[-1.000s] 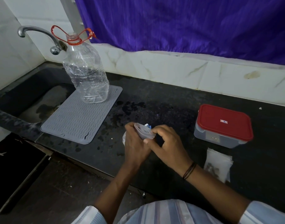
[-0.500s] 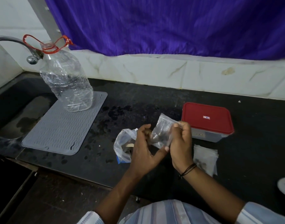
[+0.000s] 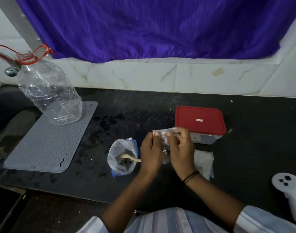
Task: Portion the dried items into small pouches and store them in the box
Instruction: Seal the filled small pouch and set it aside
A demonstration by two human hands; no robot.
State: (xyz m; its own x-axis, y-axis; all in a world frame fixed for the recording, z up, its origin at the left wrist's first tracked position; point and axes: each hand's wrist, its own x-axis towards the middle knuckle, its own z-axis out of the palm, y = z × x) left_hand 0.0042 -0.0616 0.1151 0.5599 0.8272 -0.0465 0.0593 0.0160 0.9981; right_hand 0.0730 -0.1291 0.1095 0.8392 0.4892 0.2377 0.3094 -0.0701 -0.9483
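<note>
A: Hand status?

B: Left hand (image 3: 150, 151) and right hand (image 3: 181, 148) both pinch the top edge of the small pouch (image 3: 165, 132), now raised and stretched flat between them; dark contents sit low. A second ago it was bunched.

A: Meaning?

B: Sealing appears underway. The supply bag (image 3: 122, 157) with spoon (image 3: 131, 159) stands just left; the red-lidded box (image 3: 200, 121), closed, lies beyond the right hand.

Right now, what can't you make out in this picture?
- Small pouch: contents blurred, lower part hidden behind both hands, left hand, right hand.
- Red-lidded box: lid hides the inside.
- Pouch stack: partly behind the right wrist.
- Tap: cut off by the left edge.
</note>
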